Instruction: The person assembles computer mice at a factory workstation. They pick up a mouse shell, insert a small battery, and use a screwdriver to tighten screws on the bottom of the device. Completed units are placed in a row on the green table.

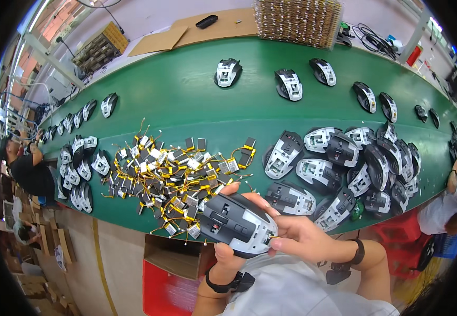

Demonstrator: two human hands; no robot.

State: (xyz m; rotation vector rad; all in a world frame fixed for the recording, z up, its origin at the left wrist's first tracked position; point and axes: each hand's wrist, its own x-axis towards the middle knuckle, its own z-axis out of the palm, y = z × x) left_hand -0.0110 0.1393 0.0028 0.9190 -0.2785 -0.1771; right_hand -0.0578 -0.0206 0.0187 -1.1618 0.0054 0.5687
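My left hand [226, 259] grips a black and silver-grey computer mouse [237, 224] from its side, thumb below and fingertips along the far edge. The mouse is tilted, and an opening in its grey shell shows a cavity. My right hand [306, 238] is at the mouse's right end, thumb and finger pinched on a thin yellow-orange wire [273, 237]; its other end is hidden. Just beyond my left hand lies a heap of small battery packs [170, 174] with yellow tape and thin leads. To the right is a pile of similar mice [318, 174].
A green conveyor belt [160, 100] runs across beyond the bench, with several mice spaced along it. More mice [78, 168] are grouped at left. A red crate [154, 289] and cardboard box [173, 256] stand below the bench edge. Other people sit at both sides.
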